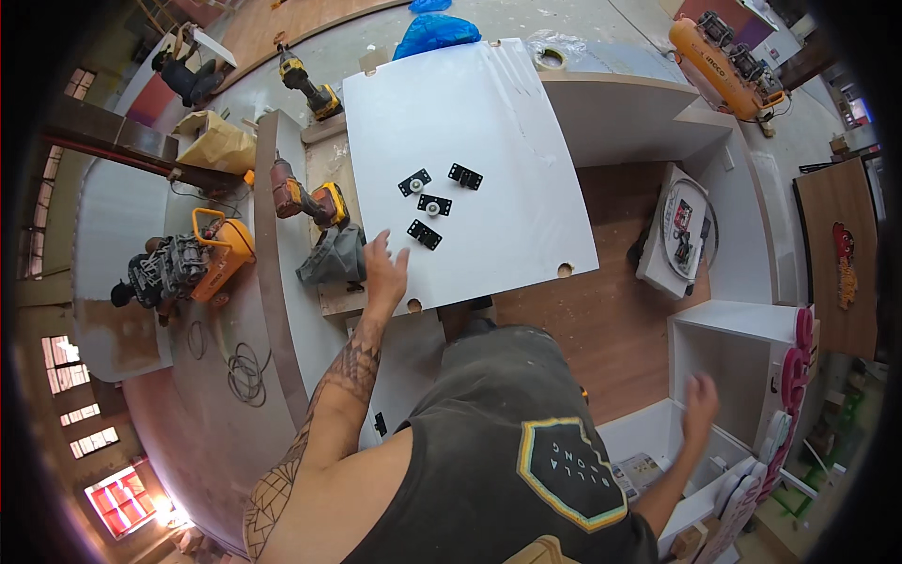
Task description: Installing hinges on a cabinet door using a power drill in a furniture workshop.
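My left hand is open above the near left edge of a white panel, its fingers spread and holding nothing. Just beyond those fingertips, several small casters with black mounting plates lie loose on the panel; the nearest caster is closest to the hand. Another caster shows a pale round wheel facing up. Away to the right, my right hand hovers over a white open cabinet. Its fingers look loosely apart, with nothing visible in them.
Left of the panel sit a red-brown drill, a yellow drill and a grey pouch. Orange air compressors stand around. A white box rests on the brown board at right. Another person works far left.
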The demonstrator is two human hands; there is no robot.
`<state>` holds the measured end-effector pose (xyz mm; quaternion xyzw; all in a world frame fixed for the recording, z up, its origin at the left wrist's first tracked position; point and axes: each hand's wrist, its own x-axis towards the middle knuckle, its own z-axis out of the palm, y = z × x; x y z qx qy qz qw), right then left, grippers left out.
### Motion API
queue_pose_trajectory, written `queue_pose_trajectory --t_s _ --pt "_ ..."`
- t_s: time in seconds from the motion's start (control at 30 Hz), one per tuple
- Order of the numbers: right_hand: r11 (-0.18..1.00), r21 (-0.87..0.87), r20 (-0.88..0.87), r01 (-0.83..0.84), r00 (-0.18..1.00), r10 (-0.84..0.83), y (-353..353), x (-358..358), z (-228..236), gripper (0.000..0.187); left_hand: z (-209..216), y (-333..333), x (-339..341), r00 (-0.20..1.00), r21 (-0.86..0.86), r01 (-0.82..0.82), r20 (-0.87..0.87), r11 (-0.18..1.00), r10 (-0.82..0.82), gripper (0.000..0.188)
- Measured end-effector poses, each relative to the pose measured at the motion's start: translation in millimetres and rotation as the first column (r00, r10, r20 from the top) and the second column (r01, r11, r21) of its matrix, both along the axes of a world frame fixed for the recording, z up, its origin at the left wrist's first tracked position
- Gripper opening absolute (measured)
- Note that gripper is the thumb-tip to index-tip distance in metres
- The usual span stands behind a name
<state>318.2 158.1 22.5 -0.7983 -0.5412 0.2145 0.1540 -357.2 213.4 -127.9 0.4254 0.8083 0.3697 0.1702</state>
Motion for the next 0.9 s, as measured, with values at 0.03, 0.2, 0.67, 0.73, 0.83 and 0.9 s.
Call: queue_pose_trajectory --t_s 0.03,0.2,0.67,0.73,0.83,0.9 --pt "0.99 -0.061 -0.049 -0.127 0.991 0.124 37 -60 -1 0.038 -7 15 -3 0.999 -0.022 0.019 -0.03 1.0 -0.019 0.038" --pt "0.768 -0.139 -0.265 -0.626 0.77 0.58 119 -229 -60 0.037 -41 45 -30 0.973 -0.117 0.209 0.124 0.971 -0.194 0.03" --pt "0.238 -0.142 -0.469 -0.961 0.277 0.838 171 -400 -141 0.032 -27 -87 7 0.701 -0.229 -0.207 0.643 0.951 0.308 0.022" --pt "0.177 -0.117 -0.458 -0.977 0.211 0.863 165 -401 -144 0.031 -39 -98 20 0.697 -0.164 -0.345 0.615 0.924 0.369 0.021" --pt "0.1 -0.067 -0.38 -0.993 0.118 0.918 153 -389 -163 0.03 -46 -109 35 0.801 -0.148 -0.317 0.486 0.937 0.348 0.019" --pt "0.051 0.009 -0.386 -0.999 0.043 0.922 138 -389 -194 0.026 -50 -112 32 0.831 -0.155 -0.33 0.42 0.931 0.365 0.019"
